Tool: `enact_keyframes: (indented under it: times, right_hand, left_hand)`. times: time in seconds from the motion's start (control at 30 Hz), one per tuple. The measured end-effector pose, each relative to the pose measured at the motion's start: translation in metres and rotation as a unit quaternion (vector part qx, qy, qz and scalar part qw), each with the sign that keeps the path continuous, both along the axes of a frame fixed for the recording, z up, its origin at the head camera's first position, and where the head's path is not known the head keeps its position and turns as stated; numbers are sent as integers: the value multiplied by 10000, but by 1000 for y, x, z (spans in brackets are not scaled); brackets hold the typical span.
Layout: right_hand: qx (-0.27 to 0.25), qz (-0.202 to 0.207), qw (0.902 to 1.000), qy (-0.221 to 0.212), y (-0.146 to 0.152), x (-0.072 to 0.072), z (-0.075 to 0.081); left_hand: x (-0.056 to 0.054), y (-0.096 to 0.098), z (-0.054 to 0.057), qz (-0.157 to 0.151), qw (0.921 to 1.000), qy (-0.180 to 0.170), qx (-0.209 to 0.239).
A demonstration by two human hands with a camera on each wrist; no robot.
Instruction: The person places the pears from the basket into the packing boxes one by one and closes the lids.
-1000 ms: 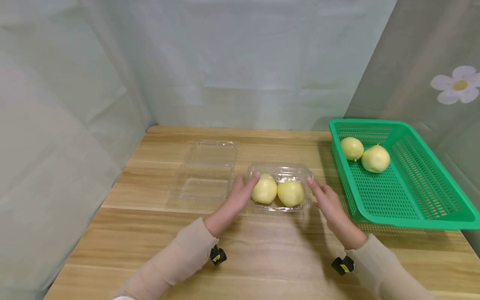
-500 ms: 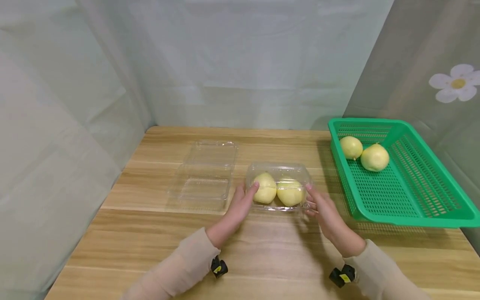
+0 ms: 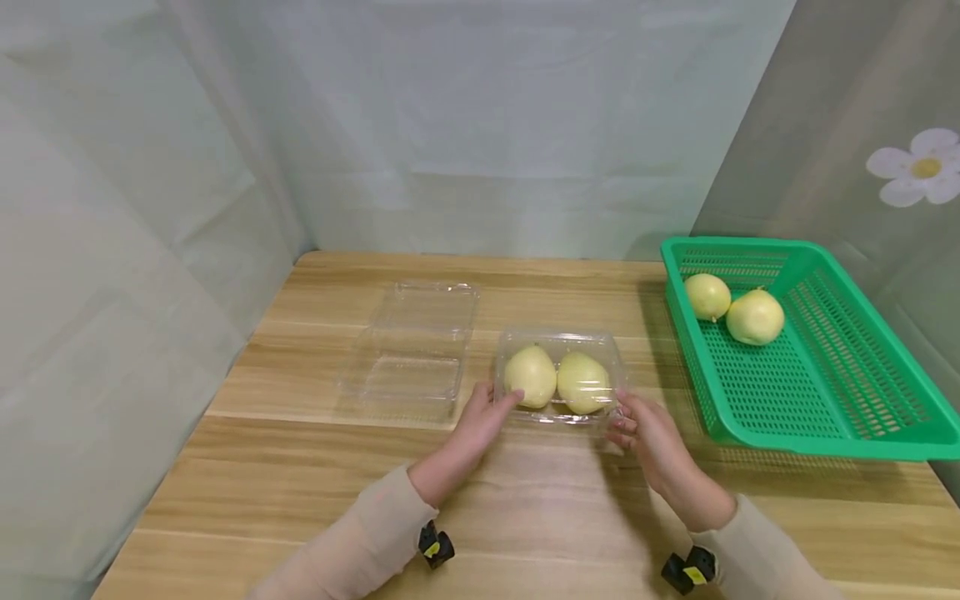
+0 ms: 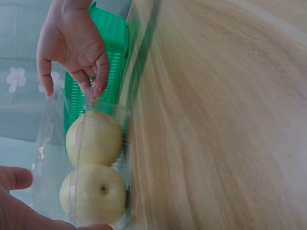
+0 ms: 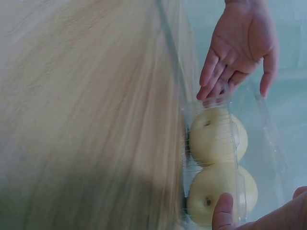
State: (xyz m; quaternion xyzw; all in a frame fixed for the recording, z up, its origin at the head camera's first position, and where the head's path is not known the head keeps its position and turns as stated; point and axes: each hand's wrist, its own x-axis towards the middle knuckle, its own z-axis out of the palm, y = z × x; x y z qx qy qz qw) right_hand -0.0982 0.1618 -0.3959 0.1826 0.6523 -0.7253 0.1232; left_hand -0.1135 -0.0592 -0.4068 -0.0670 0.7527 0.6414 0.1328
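A clear plastic clamshell box [image 3: 558,337] sits on the wooden table between the two hands. Inside lie two pale yellow pears [image 3: 531,377], side by side. The left hand [image 3: 480,425] is at the box's left end, its thumb over the front left corner. At the right end is the right hand [image 3: 656,442], fingertips at the front right corner. In the left wrist view, the right hand's fingers [image 4: 98,79] are fairly straight, touching the base rim, with the thumb at the lid. The lid's front edge [image 4: 42,148] stands apart from the base rim.
A second clear clamshell box [image 3: 416,367] lies spread out to the left. On the right stands a green plastic basket [image 3: 832,450] holding two more pears [image 3: 755,317]. Pale cloth [image 3: 495,125] hangs behind the table.
The box's lid has come down over the pears. Both thumbs have moved down and toward the front corners with it. The other box and the basket stay put.
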Motion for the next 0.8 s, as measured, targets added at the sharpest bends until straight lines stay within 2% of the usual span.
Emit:
enact_keyframes:
  times: [0.13,0.57,0.8]
  right_hand:
    - [-20,17,10000,7,2,2,-5]
    - [-24,132,9999,78,8,6,-13]
    - [-68,34,10000,40,7,4,-17]
  left_hand:
    - [3,-4,-3,-154,9999,24,-68]
    - [3,-8,-13,62,9996,190,-185]
    - [2,-9,-16,176,9990,258,-306]
